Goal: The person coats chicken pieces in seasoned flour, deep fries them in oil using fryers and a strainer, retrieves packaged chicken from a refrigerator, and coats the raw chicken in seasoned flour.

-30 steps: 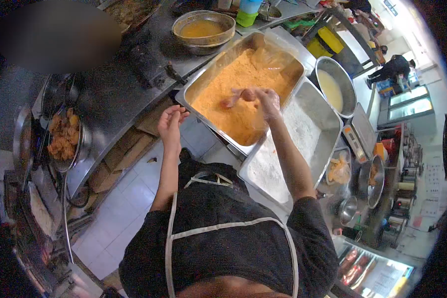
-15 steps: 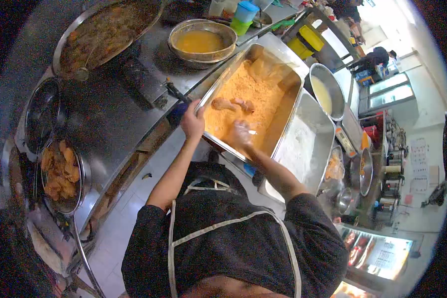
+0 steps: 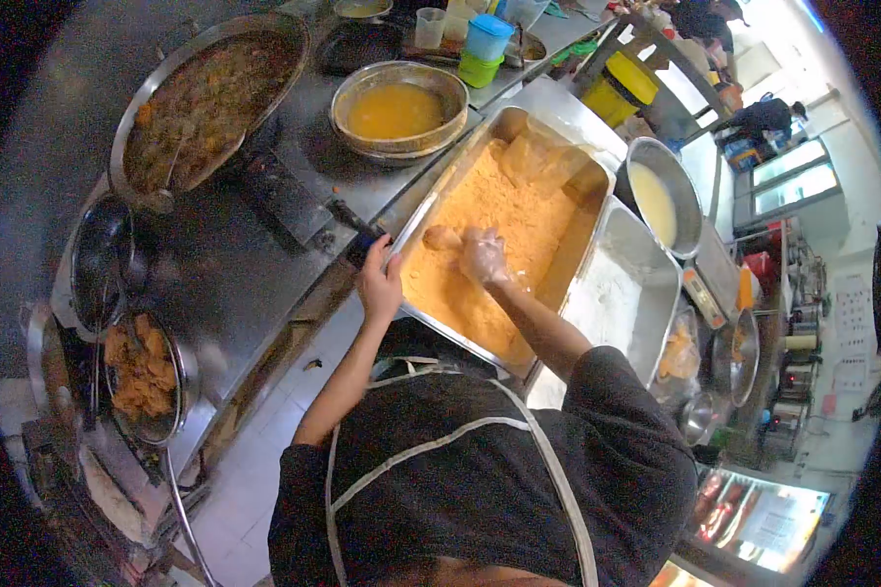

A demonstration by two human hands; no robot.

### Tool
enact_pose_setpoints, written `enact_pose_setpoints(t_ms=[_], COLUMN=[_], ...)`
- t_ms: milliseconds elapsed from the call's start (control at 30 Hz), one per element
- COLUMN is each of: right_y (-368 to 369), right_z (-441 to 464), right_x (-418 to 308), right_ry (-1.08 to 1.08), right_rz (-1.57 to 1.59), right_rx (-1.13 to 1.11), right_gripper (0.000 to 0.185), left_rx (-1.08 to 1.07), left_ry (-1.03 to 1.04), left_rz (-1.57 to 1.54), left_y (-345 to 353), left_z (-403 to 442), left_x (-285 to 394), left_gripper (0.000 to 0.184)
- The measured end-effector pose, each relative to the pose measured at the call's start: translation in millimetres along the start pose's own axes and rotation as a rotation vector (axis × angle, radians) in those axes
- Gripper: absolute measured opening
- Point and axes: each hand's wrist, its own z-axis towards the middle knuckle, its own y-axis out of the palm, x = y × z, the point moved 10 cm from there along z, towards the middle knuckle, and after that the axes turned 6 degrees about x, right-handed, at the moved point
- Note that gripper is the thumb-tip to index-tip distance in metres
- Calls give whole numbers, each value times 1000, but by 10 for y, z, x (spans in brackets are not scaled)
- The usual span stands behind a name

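A deep metal tray of orange breading crumbs is in front of me. My left hand grips its near left rim, fingers wrapped over the edge. Inside the tray, my right hand, whitened with powder, is closed over the narrow end of a chicken drumstick. The drumstick's thick end shows to the left of the fingers. A second chicken piece is hidden or not distinguishable under that hand. Crumpled clear plastic lies at the tray's far end.
A tray of white flour adjoins on the right, with a bowl of pale liquid beyond. Left are a bowl of yellow liquid, a large pan of dark oil and a strainer of fried chicken. People work far back.
My right hand has moved up the tray from the near crumbs onto the chicken pieces and closed over the drumstick. My left hand still holds the rim. The whole view has shifted slightly.
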Motion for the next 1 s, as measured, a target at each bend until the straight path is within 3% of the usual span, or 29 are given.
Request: enact_pose_setpoints(t_ms=[133,300,400,433,533,600,700,800,833,900,967,1000], right_y=[205,-45,-147,-190,-749,-469,-432,638,319,271,201,-300], right_z=[165,497,527,508,212,22,-149,-75,-56,231,630,733], right_x=[480,962,573,388,-600,-775,-892,-650,-484,54,499,524], right_ry=[33,308,191,121,-275,-170,-157,-152,-70,-144,107,91], right_rz=[567,647,705,738,884,482,509,639,722,972,954,782], right_rx=[-78,-75,-81,-79,-14,288,115,-24,-18,254,-23,68], right_gripper=[52,36,31,33,41,43,43,39,33,30,34,39], left_rx=[-35,-61,-55,-63,-69,-88,-130,-118,-83,-74,-67,-81], left_ry=[-23,26,77,3,17,-29,-13,47,56,34,-4,-8], left_rz=[39,101,117,62,47,31,108,139,74,55,44,60], left_y=[-4,0,-9,9,31,37,51,65,40,39,15,17], left_z=[-33,-34,-24,-35,-35,-45,-26,-43,-18,-22,-45,-33], left_x=[76,202,239,133,32,-27,220,203,198,170,167,197], left_gripper=[34,35,35,35,35,35,35,35,35,35,34,34])
